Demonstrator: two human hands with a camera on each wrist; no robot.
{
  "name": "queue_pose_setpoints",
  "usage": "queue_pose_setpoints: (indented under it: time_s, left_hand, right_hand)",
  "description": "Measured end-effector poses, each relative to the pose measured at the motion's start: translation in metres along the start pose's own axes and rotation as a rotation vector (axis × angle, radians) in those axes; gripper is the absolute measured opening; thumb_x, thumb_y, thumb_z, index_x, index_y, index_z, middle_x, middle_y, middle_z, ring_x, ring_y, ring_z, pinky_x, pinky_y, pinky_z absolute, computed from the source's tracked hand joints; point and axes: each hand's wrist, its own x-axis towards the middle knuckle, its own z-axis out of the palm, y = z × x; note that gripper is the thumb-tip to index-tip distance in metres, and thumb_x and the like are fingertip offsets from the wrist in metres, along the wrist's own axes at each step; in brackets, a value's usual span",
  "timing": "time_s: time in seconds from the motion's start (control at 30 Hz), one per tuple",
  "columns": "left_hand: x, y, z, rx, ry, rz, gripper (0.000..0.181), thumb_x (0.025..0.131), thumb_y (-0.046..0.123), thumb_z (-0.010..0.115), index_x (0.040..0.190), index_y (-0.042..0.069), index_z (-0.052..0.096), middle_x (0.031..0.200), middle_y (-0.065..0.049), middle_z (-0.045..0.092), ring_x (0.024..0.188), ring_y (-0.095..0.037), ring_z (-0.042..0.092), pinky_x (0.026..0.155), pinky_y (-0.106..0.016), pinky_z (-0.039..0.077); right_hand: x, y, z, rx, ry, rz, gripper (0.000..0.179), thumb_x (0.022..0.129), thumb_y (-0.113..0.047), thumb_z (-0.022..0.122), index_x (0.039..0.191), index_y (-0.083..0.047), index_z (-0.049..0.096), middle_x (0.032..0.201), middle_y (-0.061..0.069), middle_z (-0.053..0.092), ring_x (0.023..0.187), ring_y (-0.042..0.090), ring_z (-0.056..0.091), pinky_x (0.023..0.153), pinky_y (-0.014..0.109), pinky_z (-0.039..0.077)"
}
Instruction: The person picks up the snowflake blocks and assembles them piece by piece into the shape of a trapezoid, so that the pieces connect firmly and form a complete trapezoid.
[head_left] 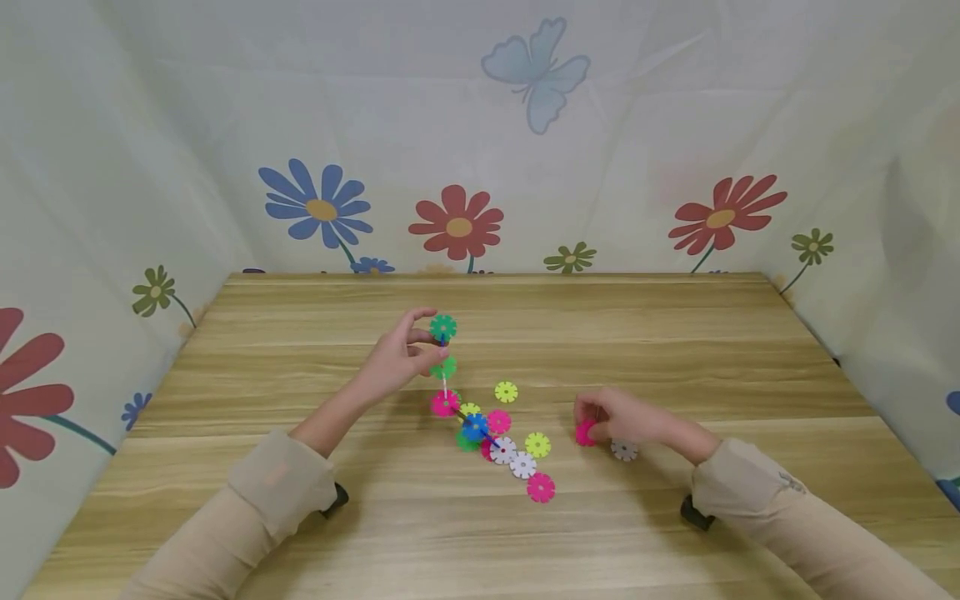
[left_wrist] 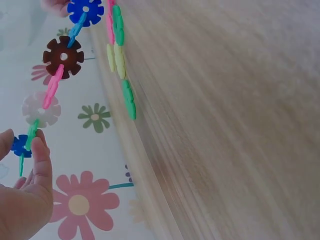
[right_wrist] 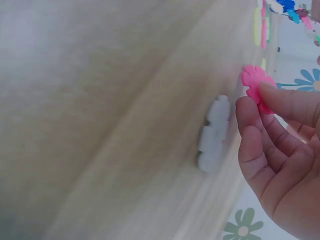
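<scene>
The left hand (head_left: pixel 397 354) pinches the far end of the chain (head_left: pixel 446 403) between thumb and fingers, left of the worktop's (head_left: pixel 660 333) middle. The chain slants from there towards the near edge, at least partly raised: the left wrist view shows its links against the wall, above the flat discs. Holding it by one end probably steadies it and leaves the other links uncovered. Neighbouring links stand crosswise, some face-on and some edge-on, presumably because notch is pushed into notch.

The right hand (head_left: pixel 622 414) grips a pink disc (head_left: pixel 586 432) by thumb and fingertips, nearer the right edge than the chain is. That light hold seems meant to keep part of the notched rim free (its lower side is covered by the fingers). A white disc (head_left: pixel 624 450) lies flat just beneath this hand, apart from the others.

Loose discs (head_left: pixel 537 445) lie beside and under the chain, between the hands, perhaps for easy reach. Whether the chain's near end touches the worktop, I cannot tell.
</scene>
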Motion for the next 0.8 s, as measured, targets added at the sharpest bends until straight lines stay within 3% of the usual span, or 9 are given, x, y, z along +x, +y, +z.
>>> queue_pose_setpoints:
  time_s: [0.27, 0.4, 0.6, 0.67, 0.8]
  left_hand:
    - [-0.005, 0.002, 0.008, 0.005, -0.006, 0.000, 0.066, 0.084, 0.023, 0.061, 0.139, 0.024, 0.023, 0.108, -0.019, 0.051, 0.076, -0.032, 0.062, 0.067, -0.044, 0.052]
    - [-0.007, 0.002, 0.012, 0.012, 0.015, 0.003, 0.063, 0.084, 0.023, 0.060, 0.137, 0.025, 0.027, 0.107, -0.017, 0.050, 0.075, -0.028, 0.062, 0.067, -0.045, 0.052]
    - [-0.008, 0.005, 0.019, 0.008, 0.059, 0.007, 0.061, 0.084, 0.018, 0.060, 0.136, 0.023, 0.030, 0.106, -0.018, 0.053, 0.075, -0.023, 0.062, 0.065, -0.042, 0.053]
    - [-0.009, 0.007, 0.021, -0.001, 0.066, 0.007, 0.061, 0.084, 0.017, 0.060, 0.137, 0.021, 0.029, 0.106, -0.019, 0.054, 0.077, -0.027, 0.063, 0.063, -0.038, 0.053]
    - [-0.018, 0.027, 0.027, 0.018, 0.075, 0.014, 0.060, 0.084, 0.014, 0.059, 0.137, 0.013, 0.030, 0.107, -0.021, 0.054, 0.078, -0.032, 0.063, 0.060, -0.030, 0.053]
  right_hand:
    - [0.013, -0.008, -0.008, -0.002, 0.177, -0.031, 0.015, 0.076, 0.008, 0.058, 0.086, -0.004, 0.055, 0.081, 0.006, 0.059, 0.074, 0.013, 0.053, 0.065, 0.023, 0.048]
    - [0.020, -0.016, -0.011, 0.001, 0.251, -0.042, 0.015, 0.076, 0.008, 0.058, 0.088, -0.001, 0.057, 0.080, 0.009, 0.060, 0.073, 0.013, 0.055, 0.065, 0.023, 0.048]
    - [0.033, -0.029, -0.011, 0.092, 0.340, -0.041, 0.013, 0.078, 0.005, 0.059, 0.091, 0.001, 0.058, 0.083, 0.013, 0.061, 0.070, 0.013, 0.058, 0.062, 0.023, 0.051]
    - [0.037, -0.034, -0.010, 0.133, 0.369, -0.047, 0.013, 0.079, 0.004, 0.059, 0.091, 0.002, 0.058, 0.084, 0.015, 0.062, 0.070, 0.014, 0.059, 0.062, 0.025, 0.051]
    - [0.047, -0.043, -0.006, 0.206, 0.424, -0.062, 0.013, 0.079, 0.003, 0.060, 0.092, 0.003, 0.057, 0.086, 0.018, 0.062, 0.071, 0.018, 0.061, 0.061, 0.024, 0.052]
